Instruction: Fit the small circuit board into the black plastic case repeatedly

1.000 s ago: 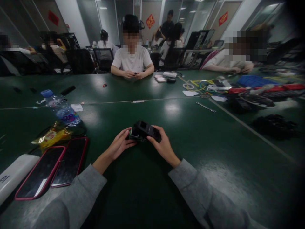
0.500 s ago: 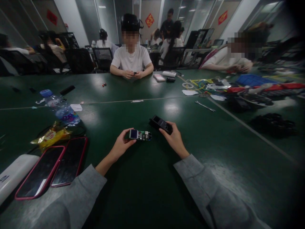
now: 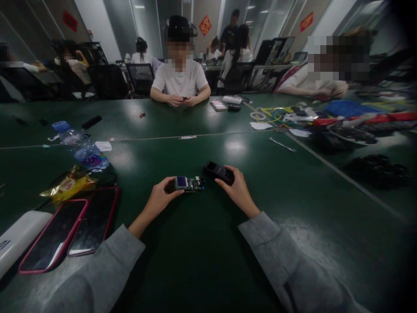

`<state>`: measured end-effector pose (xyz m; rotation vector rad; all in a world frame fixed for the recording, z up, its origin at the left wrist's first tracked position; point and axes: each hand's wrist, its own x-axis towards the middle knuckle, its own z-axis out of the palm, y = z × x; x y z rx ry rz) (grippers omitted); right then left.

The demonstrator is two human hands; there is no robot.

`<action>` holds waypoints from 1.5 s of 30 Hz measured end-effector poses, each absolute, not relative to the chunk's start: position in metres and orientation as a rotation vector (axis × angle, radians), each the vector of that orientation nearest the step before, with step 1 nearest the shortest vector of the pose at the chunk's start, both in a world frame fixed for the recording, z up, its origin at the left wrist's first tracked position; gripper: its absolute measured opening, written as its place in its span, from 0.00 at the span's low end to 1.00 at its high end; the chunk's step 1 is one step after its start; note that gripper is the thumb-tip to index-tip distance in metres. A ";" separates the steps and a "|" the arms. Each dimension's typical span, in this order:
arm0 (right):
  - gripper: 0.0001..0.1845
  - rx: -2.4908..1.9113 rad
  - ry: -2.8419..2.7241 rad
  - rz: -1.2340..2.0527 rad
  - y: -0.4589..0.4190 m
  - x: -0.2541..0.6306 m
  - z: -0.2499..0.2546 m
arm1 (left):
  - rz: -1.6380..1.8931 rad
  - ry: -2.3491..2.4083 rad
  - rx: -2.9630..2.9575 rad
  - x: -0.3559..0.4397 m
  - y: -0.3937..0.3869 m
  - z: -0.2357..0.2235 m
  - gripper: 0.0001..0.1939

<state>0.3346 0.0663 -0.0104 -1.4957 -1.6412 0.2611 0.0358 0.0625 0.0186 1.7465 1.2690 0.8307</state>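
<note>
Between the thumb and fingers of my left hand is a green circuit board with a small dark screen in a pale frame at its left end. My right hand grips the near right end of a black plastic casing, which has a window opening and smaller holes in its face. The casing tilts down to the right. A narrow gap separates it from the board's right end. Both things are over the green tabletop; whether they touch it, I cannot tell.
To the left lie two red-edged phones, a white power bank, a yellow snack packet and a tilted water bottle. A wrench and cables are at right. Across the table sits a person handling a small dark thing.
The casing in my right hand has turned flatter and dropped slightly. My left hand has shifted a little to the left with the circuit board, which stays in its grip.
</note>
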 end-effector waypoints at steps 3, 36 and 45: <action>0.29 -1.533 -1.675 0.202 0.065 0.334 -0.009 | 0.798 1.257 1.767 0.036 0.061 0.022 0.24; 0.28 -1.114 -1.908 0.573 0.034 0.269 0.032 | 0.819 1.196 1.825 0.031 0.069 0.000 0.34; 0.29 -1.126 -1.845 0.780 0.040 0.274 0.022 | 0.811 1.212 1.837 0.034 0.065 0.010 0.36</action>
